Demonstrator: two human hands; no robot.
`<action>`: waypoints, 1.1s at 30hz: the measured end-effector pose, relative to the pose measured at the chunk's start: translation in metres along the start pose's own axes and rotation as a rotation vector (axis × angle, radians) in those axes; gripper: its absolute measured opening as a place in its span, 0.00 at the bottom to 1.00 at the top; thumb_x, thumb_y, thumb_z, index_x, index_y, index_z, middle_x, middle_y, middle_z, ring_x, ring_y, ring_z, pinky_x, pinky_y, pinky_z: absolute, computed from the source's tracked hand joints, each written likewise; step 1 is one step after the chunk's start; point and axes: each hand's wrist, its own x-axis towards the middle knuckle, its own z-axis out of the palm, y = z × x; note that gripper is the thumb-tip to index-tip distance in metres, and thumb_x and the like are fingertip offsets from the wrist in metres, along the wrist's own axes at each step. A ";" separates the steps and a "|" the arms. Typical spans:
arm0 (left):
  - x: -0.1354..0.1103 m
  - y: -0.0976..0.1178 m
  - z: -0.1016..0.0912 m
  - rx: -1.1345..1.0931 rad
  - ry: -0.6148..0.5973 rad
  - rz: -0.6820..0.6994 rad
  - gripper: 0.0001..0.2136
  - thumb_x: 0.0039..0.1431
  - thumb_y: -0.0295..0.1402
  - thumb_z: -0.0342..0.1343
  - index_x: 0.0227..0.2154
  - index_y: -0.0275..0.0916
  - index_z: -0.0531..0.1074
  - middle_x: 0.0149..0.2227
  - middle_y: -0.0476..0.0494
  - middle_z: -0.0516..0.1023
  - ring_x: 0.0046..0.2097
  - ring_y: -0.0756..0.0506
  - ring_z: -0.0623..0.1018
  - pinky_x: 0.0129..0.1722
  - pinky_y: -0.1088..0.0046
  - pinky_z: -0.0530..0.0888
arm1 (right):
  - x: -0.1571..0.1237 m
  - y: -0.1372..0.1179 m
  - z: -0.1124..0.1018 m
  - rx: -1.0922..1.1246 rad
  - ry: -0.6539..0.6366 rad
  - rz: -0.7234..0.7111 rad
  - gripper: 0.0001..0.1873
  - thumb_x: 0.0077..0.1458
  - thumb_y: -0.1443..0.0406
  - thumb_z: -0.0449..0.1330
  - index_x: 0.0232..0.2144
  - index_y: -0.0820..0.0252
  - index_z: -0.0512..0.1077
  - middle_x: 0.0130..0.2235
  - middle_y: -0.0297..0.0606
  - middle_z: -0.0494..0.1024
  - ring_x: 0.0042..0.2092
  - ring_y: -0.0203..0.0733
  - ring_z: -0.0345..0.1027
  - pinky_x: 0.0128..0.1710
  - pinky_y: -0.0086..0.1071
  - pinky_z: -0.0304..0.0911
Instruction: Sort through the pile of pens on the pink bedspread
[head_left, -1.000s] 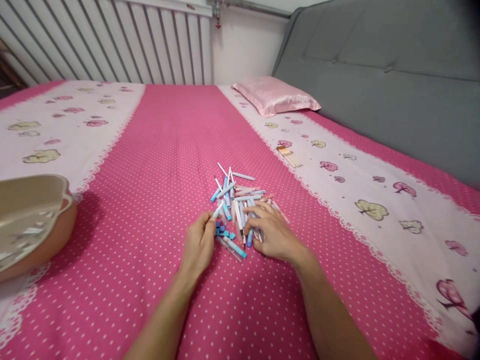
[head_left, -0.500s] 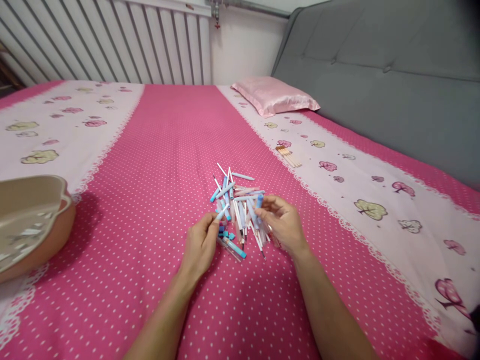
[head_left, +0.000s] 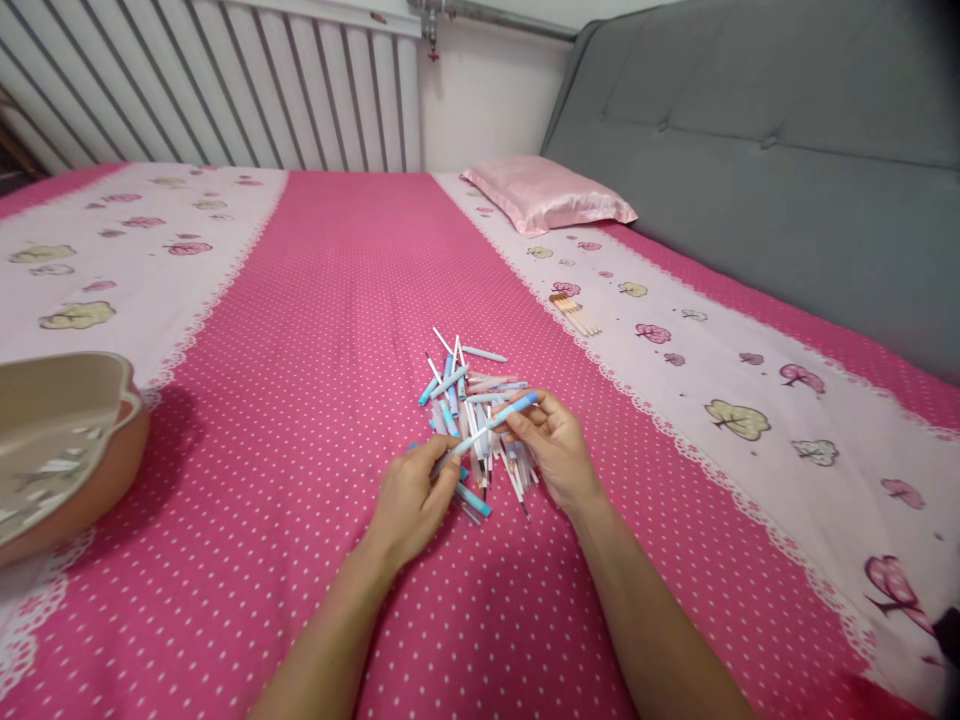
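A heap of several white and blue pens (head_left: 466,385) with loose blue caps lies on the pink dotted bedsheet (head_left: 315,330). My left hand (head_left: 411,500) and my right hand (head_left: 553,448) hold one white pen with a blue cap (head_left: 487,427) between them, just above the near side of the heap. The left fingers pinch its lower white end. The right fingers pinch it near the blue capped end. A few more pens lie under my right fingers.
A tan bowl-shaped basket (head_left: 60,450) sits at the left edge. A small bundle of orange sticks (head_left: 576,312) lies on the pale strip to the right. A pink pillow (head_left: 547,192) rests against the grey headboard (head_left: 757,150); a radiator (head_left: 217,80) stands behind.
My right hand lifted off the heap with a blue-capped piece and brought it to the white pen in my left hand. Both hands now hold one joined pen.
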 end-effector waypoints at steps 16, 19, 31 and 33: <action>-0.001 0.001 -0.001 0.026 0.003 0.013 0.14 0.63 0.38 0.42 0.33 0.38 0.70 0.24 0.49 0.70 0.27 0.48 0.69 0.29 0.72 0.62 | -0.002 -0.004 0.005 -0.010 -0.075 0.026 0.14 0.45 0.59 0.68 0.34 0.54 0.69 0.34 0.33 0.80 0.34 0.37 0.75 0.30 0.28 0.70; -0.001 0.001 0.000 0.026 0.007 0.019 0.14 0.63 0.38 0.42 0.33 0.38 0.70 0.24 0.49 0.71 0.27 0.48 0.69 0.29 0.72 0.62 | -0.002 -0.003 0.005 -0.011 -0.106 0.041 0.15 0.45 0.59 0.68 0.34 0.54 0.69 0.35 0.33 0.80 0.35 0.39 0.75 0.32 0.31 0.72; 0.000 0.004 0.000 0.005 -0.006 0.027 0.14 0.63 0.37 0.42 0.34 0.38 0.71 0.25 0.48 0.72 0.28 0.48 0.70 0.30 0.73 0.63 | -0.003 -0.002 0.005 -0.036 -0.186 0.055 0.15 0.47 0.58 0.67 0.36 0.54 0.70 0.35 0.34 0.80 0.40 0.41 0.75 0.40 0.36 0.72; 0.000 0.004 0.000 0.007 -0.007 0.023 0.14 0.62 0.37 0.42 0.34 0.38 0.71 0.26 0.48 0.72 0.28 0.47 0.70 0.31 0.73 0.63 | -0.003 -0.001 0.005 -0.035 -0.204 0.057 0.15 0.47 0.58 0.67 0.36 0.54 0.70 0.35 0.34 0.80 0.39 0.41 0.76 0.41 0.36 0.72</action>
